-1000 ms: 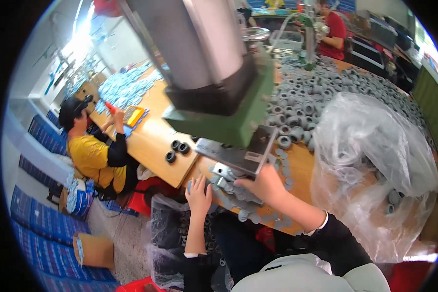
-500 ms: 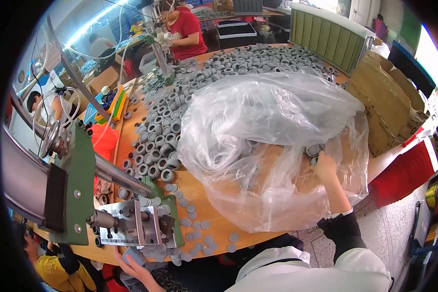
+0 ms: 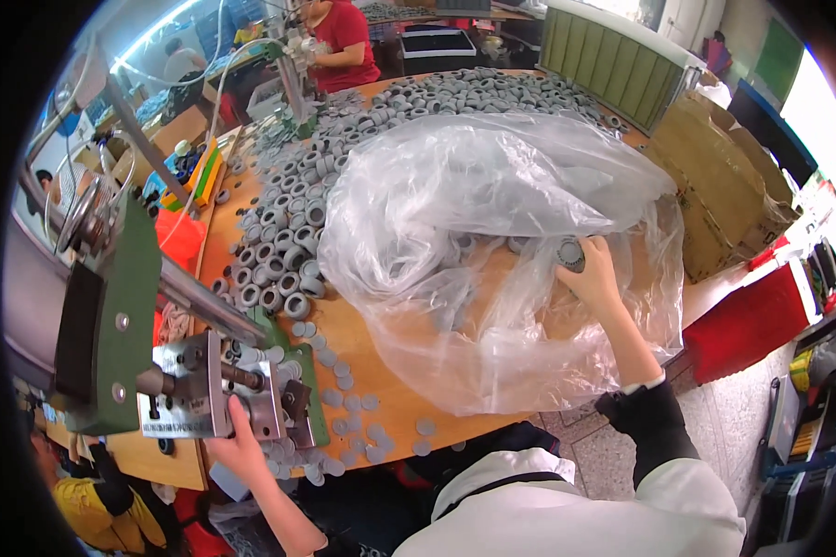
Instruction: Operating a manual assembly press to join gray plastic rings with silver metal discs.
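Note:
My right hand (image 3: 593,269) is closed on a round grey cap (image 3: 570,256) with a dark middle, above a crumpled clear plastic sheet (image 3: 492,176). At the left, my left hand (image 3: 240,450) reaches up to a metal fixture (image 3: 267,399) on a green-framed press (image 3: 102,343). One finger stretches against the fixture's block, and I see nothing held there; the other fingers are partly hidden. Thin grey discs (image 3: 353,403) lie scattered beside the fixture. Grey rings (image 3: 288,251) are heaped between the press and the sheet.
More grey rings (image 3: 474,97) cover the wooden table's far side. A torn cardboard box (image 3: 720,181) and a green ribbed panel (image 3: 613,65) stand at the right. A person in red (image 3: 344,46) is beyond the table; another in yellow (image 3: 102,511) sits at lower left.
My right hand has lifted the cap up and left from the sheet. My left hand has risen from below the fixture to its block. The whole view has shifted slightly.

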Demonstrator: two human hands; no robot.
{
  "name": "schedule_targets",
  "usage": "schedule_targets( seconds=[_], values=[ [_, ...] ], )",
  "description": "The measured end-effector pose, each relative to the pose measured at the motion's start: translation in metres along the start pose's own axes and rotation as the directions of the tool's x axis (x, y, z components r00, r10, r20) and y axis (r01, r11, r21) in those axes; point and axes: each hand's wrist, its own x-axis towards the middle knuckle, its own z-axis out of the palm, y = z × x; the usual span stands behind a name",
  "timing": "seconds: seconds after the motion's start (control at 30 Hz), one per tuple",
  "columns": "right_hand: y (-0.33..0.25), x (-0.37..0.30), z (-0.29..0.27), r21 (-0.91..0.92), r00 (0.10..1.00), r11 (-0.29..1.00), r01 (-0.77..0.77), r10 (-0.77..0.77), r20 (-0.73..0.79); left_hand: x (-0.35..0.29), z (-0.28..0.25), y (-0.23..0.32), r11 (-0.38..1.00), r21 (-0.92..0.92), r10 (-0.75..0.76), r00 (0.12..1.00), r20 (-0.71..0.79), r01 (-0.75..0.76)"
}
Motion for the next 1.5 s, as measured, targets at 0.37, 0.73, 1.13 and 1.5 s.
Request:
schedule_targets(
  seconds=[0.37,0.73,1.13,1.5],
  values=[
    [-0.282,-0.077,-0.020,0.919,0.535,0.278,-0.278,-0.750,0.389,-0.104,-0.113,-0.071,0.864,0.363,-0.254,0.925,-0.282,0.348],
    [-0.376,-0.117,0.008,0.993,0.680,0.097,-0.066,-0.724,0.116,-0.089,-0.131,-0.083,0.874,0.430,-0.185,0.973,-0.135,0.226],
    [-0.404,-0.121,0.012,0.969,0.695,0.246,0.026,-0.701,0.159,-0.062,-0.087,-0.119,0.845,0.517,-0.244,0.958,0.148,0.136],
    [-0.268,-0.079,-0.026,0.945,0.787,0.325,0.025,-0.589,0.182,-0.041,-0.093,-0.123,0.738,0.620,-0.478,0.855,0.202,0.267]
  ],
)
